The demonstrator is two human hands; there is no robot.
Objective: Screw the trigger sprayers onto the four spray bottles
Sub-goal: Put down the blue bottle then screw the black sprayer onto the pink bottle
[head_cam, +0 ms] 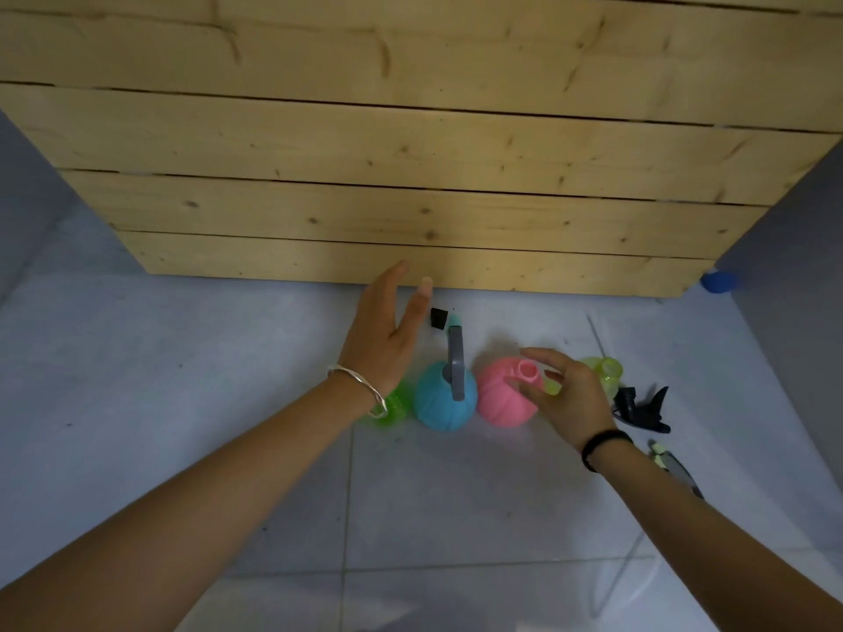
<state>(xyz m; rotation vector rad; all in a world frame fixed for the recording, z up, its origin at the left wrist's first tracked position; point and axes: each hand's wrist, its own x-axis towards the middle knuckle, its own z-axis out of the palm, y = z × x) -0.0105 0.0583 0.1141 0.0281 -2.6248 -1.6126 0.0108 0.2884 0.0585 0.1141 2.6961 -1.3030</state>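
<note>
Seen from above, a blue round bottle (440, 403) stands on the floor with a grey trigger sprayer (455, 362) on top of it. To its right is a pink bottle (502, 399) with an open neck. A green bottle (392, 405) is mostly hidden under my left wrist. A yellow-green bottle (604, 371) stands behind my right hand. My left hand (387, 333) hovers open to the left of the blue bottle's sprayer, holding nothing. My right hand (565, 394) spreads its fingers over the pink bottle's right side. A black trigger sprayer (638, 408) lies to the right.
A tall wooden plank crate (410, 175) stands just behind the bottles. Another sprayer with a grey handle (675, 467) lies by my right forearm. A blue round object (718, 281) sits at the crate's right corner. The floor is pale grey tile (228, 358).
</note>
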